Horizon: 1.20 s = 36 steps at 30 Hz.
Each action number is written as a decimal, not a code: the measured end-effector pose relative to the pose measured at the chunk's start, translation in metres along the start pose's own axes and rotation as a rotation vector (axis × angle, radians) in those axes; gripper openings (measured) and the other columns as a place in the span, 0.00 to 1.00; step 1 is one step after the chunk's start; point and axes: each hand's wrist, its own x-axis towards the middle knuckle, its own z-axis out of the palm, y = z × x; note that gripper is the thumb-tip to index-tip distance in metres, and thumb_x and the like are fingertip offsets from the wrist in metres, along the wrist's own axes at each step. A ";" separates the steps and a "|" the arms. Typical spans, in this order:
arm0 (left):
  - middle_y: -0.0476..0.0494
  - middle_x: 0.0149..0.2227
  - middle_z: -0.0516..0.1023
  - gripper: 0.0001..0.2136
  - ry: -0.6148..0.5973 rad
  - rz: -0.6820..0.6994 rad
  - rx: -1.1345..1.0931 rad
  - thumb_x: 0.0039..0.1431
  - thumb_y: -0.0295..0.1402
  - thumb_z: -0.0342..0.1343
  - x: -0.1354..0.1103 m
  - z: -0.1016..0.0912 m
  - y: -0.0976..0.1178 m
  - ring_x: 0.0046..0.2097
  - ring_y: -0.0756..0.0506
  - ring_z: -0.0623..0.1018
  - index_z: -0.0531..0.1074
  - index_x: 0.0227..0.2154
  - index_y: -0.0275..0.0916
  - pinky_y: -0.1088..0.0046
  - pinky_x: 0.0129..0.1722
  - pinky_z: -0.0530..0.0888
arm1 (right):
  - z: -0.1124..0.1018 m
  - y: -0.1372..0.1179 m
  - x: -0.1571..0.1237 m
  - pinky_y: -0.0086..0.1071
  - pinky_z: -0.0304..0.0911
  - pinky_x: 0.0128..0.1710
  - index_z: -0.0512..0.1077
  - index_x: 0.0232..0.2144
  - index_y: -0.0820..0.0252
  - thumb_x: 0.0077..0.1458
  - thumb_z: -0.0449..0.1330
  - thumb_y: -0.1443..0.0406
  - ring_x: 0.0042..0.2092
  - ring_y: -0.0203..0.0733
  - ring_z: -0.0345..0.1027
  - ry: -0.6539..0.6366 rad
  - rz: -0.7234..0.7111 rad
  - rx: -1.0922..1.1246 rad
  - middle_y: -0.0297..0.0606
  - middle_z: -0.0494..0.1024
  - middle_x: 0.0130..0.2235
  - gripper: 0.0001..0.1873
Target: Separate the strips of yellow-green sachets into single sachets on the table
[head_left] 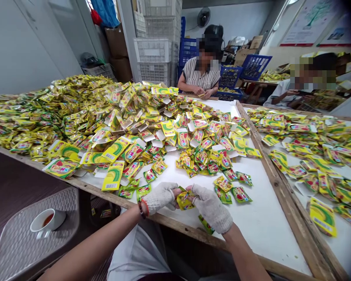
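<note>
Packet pinched in both hands, right by my edge of the table

So I'm working at a big white table with wood edging, and a wooden divider is running along it off to my right. A massive heap of yellow-green packets is filling the left and far side, with yellow cartons lying jumbled on the near slope. I'm wearing pale gloves with bare fingertips poking out. Some loose packets are lying just past my right hand.

Now the small stuff: my left hand is pinching the left side of the packet, my right is pinching the other, and the thing is sitting between them, just above the white surface. Something green is showing behind it, but I can't tell if I'm holding a second one. Lower left fingers are curling out of sight.

As I'm judging it, I'm in the middle of two-handed handling. Next move is probably calling for an even grip, and loosening one pinch first if I'm switching it to a single hand.
</note>
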 end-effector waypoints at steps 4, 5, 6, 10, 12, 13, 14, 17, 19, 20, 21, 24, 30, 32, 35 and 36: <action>0.44 0.30 0.75 0.19 -0.026 0.048 0.065 0.50 0.48 0.57 -0.001 0.001 0.000 0.30 0.48 0.75 0.71 0.31 0.33 0.74 0.30 0.73 | 0.006 0.007 0.000 0.38 0.65 0.50 0.73 0.47 0.58 0.52 0.51 0.70 0.46 0.43 0.72 -0.045 -0.115 -0.016 0.41 0.78 0.46 0.20; 0.46 0.29 0.74 0.17 -0.003 0.052 0.127 0.48 0.45 0.59 -0.002 0.002 0.001 0.30 0.48 0.75 0.71 0.29 0.33 0.75 0.30 0.72 | 0.008 0.006 0.000 0.38 0.66 0.49 0.73 0.46 0.59 0.52 0.52 0.70 0.46 0.44 0.72 -0.024 -0.111 -0.023 0.42 0.78 0.45 0.20; 0.47 0.28 0.73 0.15 0.025 0.054 0.173 0.47 0.42 0.61 -0.003 0.002 0.003 0.30 0.49 0.74 0.71 0.28 0.33 0.76 0.29 0.71 | 0.010 0.004 0.000 0.38 0.66 0.48 0.73 0.46 0.59 0.52 0.52 0.69 0.44 0.44 0.72 0.021 -0.087 -0.022 0.42 0.78 0.45 0.19; 0.49 0.28 0.72 0.12 0.119 0.103 0.192 0.52 0.40 0.57 -0.015 0.005 0.003 0.28 0.51 0.71 0.69 0.30 0.34 0.78 0.26 0.67 | 0.023 -0.008 -0.001 0.38 0.70 0.43 0.68 0.51 0.61 0.53 0.55 0.61 0.42 0.45 0.73 0.178 0.103 0.116 0.44 0.77 0.44 0.22; 0.50 0.27 0.71 0.12 0.189 0.150 0.290 0.54 0.41 0.55 -0.024 0.004 0.000 0.28 0.52 0.70 0.69 0.29 0.35 0.78 0.26 0.65 | 0.029 -0.015 -0.002 0.37 0.70 0.43 0.69 0.49 0.60 0.52 0.57 0.57 0.44 0.47 0.72 0.098 0.156 0.193 0.44 0.77 0.45 0.23; 0.51 0.26 0.70 0.12 0.229 0.169 0.374 0.55 0.41 0.55 -0.029 0.001 -0.002 0.28 0.52 0.69 0.69 0.29 0.36 0.78 0.26 0.64 | 0.031 -0.017 -0.003 0.37 0.70 0.43 0.71 0.46 0.59 0.51 0.57 0.56 0.45 0.48 0.72 0.047 0.166 0.211 0.43 0.78 0.44 0.21; 0.50 0.27 0.71 0.12 0.278 0.187 0.472 0.56 0.42 0.54 -0.035 -0.004 -0.004 0.28 0.51 0.69 0.69 0.30 0.37 0.78 0.26 0.64 | 0.033 -0.020 -0.003 0.37 0.70 0.43 0.73 0.43 0.58 0.51 0.57 0.56 0.44 0.49 0.73 0.012 0.178 0.222 0.43 0.78 0.43 0.19; 0.44 0.36 0.74 0.15 0.554 0.221 0.842 0.56 0.44 0.54 -0.055 -0.034 -0.005 0.36 0.46 0.73 0.69 0.41 0.39 0.72 0.36 0.69 | 0.035 -0.022 -0.006 0.36 0.71 0.38 0.72 0.43 0.57 0.52 0.56 0.58 0.38 0.47 0.75 -0.029 0.265 0.311 0.42 0.79 0.42 0.17; 0.38 0.44 0.72 0.17 0.866 0.161 1.122 0.56 0.42 0.53 -0.070 -0.065 -0.004 0.45 0.40 0.72 0.67 0.45 0.38 0.65 0.46 0.68 | 0.035 -0.020 -0.008 0.36 0.72 0.35 0.69 0.46 0.58 0.53 0.54 0.57 0.33 0.45 0.76 -0.043 0.333 0.381 0.42 0.78 0.42 0.20; 0.35 0.45 0.71 0.18 0.995 0.074 1.232 0.56 0.42 0.53 -0.077 -0.082 -0.004 0.47 0.38 0.71 0.67 0.46 0.37 0.63 0.47 0.67 | 0.035 -0.019 -0.009 0.36 0.72 0.34 0.68 0.47 0.59 0.53 0.54 0.56 0.32 0.45 0.76 -0.046 0.348 0.402 0.42 0.78 0.42 0.21; 0.33 0.46 0.70 0.21 1.091 -0.032 1.302 0.55 0.43 0.53 -0.084 -0.097 -0.005 0.48 0.36 0.71 0.65 0.48 0.36 0.61 0.47 0.67 | 0.035 -0.018 -0.010 0.36 0.72 0.34 0.68 0.47 0.59 0.53 0.53 0.56 0.31 0.44 0.76 -0.044 0.344 0.409 0.42 0.78 0.41 0.21; 0.34 0.43 0.71 0.24 1.131 -0.215 1.322 0.54 0.43 0.54 -0.101 -0.123 -0.013 0.43 0.36 0.73 0.63 0.51 0.34 0.62 0.39 0.69 | 0.035 -0.017 -0.011 0.36 0.71 0.38 0.69 0.46 0.59 0.54 0.52 0.56 0.37 0.45 0.76 0.009 0.271 0.365 0.43 0.78 0.43 0.20; 0.40 0.39 0.70 0.16 0.913 0.200 1.326 0.61 0.34 0.47 -0.087 -0.077 -0.020 0.42 0.42 0.70 0.65 0.52 0.41 0.66 0.41 0.68 | 0.029 -0.016 -0.010 0.33 0.70 0.32 0.68 0.43 0.60 0.53 0.53 0.54 0.37 0.45 0.75 0.079 0.342 0.307 0.43 0.78 0.41 0.19; 0.41 0.38 0.69 0.14 0.675 0.246 1.395 0.62 0.32 0.45 -0.069 -0.047 -0.016 0.40 0.42 0.69 0.69 0.48 0.45 0.66 0.40 0.67 | 0.022 -0.014 -0.012 0.32 0.68 0.25 0.68 0.41 0.59 0.54 0.53 0.52 0.29 0.42 0.73 0.096 0.382 0.338 0.41 0.78 0.37 0.19; 0.42 0.40 0.68 0.09 0.429 0.239 1.403 0.59 0.33 0.49 -0.041 -0.012 -0.008 0.41 0.42 0.68 0.71 0.41 0.46 0.65 0.39 0.67 | 0.008 -0.011 -0.020 0.30 0.65 0.22 0.67 0.41 0.59 0.54 0.52 0.51 0.23 0.39 0.69 0.223 0.417 0.335 0.37 0.78 0.30 0.20; 0.42 0.42 0.67 0.08 0.412 0.232 1.385 0.57 0.35 0.53 -0.034 -0.005 -0.006 0.43 0.41 0.68 0.71 0.40 0.45 0.64 0.41 0.67 | 0.004 -0.009 -0.024 0.30 0.64 0.21 0.67 0.40 0.60 0.54 0.52 0.51 0.22 0.38 0.67 0.267 0.430 0.324 0.36 0.77 0.29 0.20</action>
